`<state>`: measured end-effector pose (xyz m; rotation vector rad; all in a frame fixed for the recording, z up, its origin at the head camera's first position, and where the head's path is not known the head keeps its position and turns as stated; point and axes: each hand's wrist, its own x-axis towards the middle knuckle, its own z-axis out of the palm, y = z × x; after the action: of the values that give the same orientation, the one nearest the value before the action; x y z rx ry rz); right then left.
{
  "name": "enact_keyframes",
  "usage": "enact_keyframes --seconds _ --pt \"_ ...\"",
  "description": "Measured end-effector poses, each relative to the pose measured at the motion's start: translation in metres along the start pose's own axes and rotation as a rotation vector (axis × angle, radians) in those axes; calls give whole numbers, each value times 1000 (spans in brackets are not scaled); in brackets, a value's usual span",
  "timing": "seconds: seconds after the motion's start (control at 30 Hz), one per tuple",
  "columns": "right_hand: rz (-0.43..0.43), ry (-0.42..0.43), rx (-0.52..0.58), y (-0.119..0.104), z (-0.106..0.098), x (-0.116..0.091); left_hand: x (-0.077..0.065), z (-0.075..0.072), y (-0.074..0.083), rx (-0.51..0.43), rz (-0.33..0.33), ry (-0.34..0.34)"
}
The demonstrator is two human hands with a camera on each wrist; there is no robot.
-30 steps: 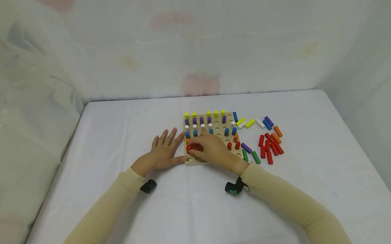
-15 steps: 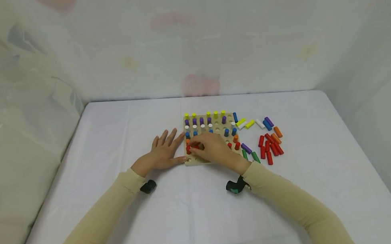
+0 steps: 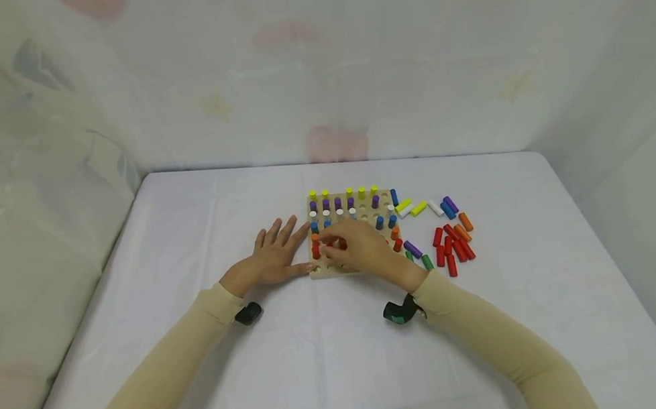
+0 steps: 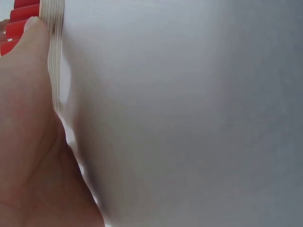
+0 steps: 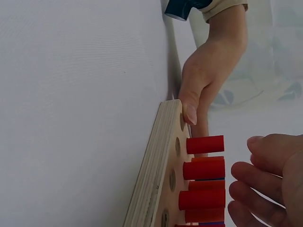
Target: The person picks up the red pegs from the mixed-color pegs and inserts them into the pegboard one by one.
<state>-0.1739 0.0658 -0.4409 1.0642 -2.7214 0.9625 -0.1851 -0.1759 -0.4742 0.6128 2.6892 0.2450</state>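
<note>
Pegboard (image 3: 326,273) flat on the desk (image 3: 316,368), ahead of both forearms; all places below relative to it.

Left side: left hand (image 3: 272,258) spread flat, thumb at the near left corner, index finger reaching the left edge. Probable purpose: bracing the board against sliding. It takes up the approach along that edge.

On the board, rows by colour, back to front: yellow pegs (image 3: 313,195), purple pegs (image 3: 313,206), white pegs (image 3: 314,217), blue pegs (image 3: 314,227), orange pegs (image 3: 315,240), red pegs (image 5: 203,169). Standing upright, presumably seated in holes. Gaps in several rows. Front row of holes shows unfilled at its left part, giving fingers some room beside the red row.

Right hand (image 3: 363,246) above the front half of the board, fingers loosely bent, thumb apart; nothing seen in its grasp. Right wrist view: fingertips just beside the red peg tops.

Right side: loose green pegs (image 3: 428,262) near the front corner, close to the wrist; loose red pegs (image 3: 452,264) farther out. Judged tighter there for sweeping movement than the front side, where desk surface shows between the sleeves.
</note>
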Motion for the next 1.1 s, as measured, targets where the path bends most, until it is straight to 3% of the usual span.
enact_keyframes --seconds 0.47,0.83,1.1 --pt "73 45 181 6 -21 -9 0 -2 3 2 -13 1" --pt "155 82 216 14 -46 -26 1 0 1 -6 -7 6" --pt "202 131 238 32 -64 -43 1 -2 3 -10 -8 1"
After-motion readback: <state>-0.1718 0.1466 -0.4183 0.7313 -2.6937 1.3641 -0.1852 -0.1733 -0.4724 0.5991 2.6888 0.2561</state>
